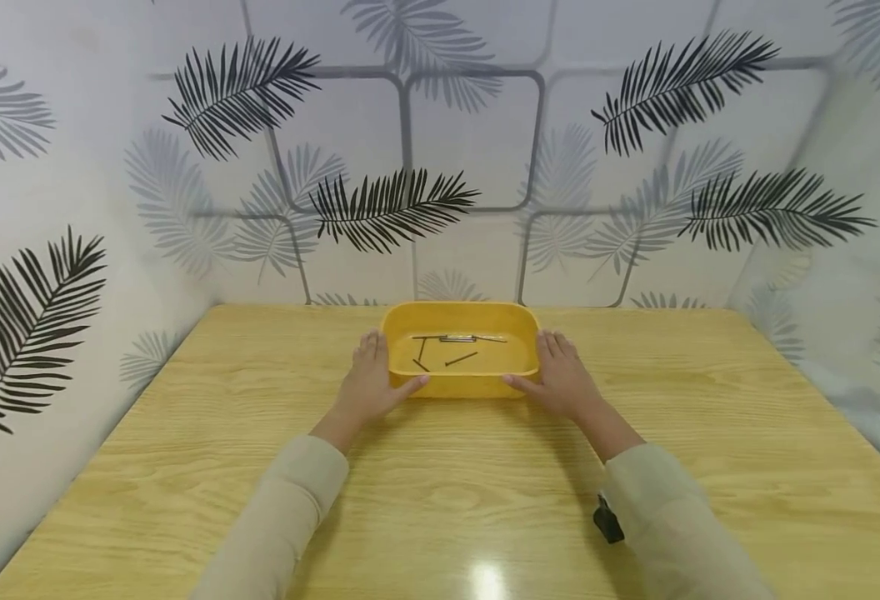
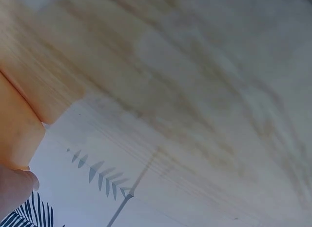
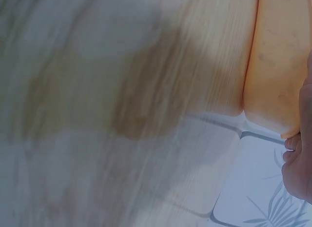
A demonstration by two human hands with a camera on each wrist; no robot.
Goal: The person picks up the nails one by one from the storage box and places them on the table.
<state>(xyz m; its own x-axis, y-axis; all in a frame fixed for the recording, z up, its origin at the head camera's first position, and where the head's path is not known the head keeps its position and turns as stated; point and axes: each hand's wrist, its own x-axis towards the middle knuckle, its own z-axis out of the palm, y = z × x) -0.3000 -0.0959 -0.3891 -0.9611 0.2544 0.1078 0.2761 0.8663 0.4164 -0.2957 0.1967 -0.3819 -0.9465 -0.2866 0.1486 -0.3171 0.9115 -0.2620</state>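
Observation:
A yellow plastic tray [image 1: 458, 387] with rounded corners sits near the back edge of the table. Inside it lie several thin dark nails [image 1: 461, 359], or screws; their kind is too small to tell. My left hand [image 1: 368, 382] grips the tray's left end, thumb along the front wall and fingers at the side. At the opposite end, my right hand [image 1: 562, 382] holds it likewise. The left wrist view catches the tray's side [image 2: 17, 127] and a bit of the hand. In the right wrist view, fingers [image 3: 298, 166] bend at the tray's rim.
The wood-grain table [image 1: 455, 492] runs back to a wall [image 1: 470, 258] papered with leaf prints. A small black object [image 1: 607, 520] lies by the right sleeve, partly hidden. Light glares off the table's front.

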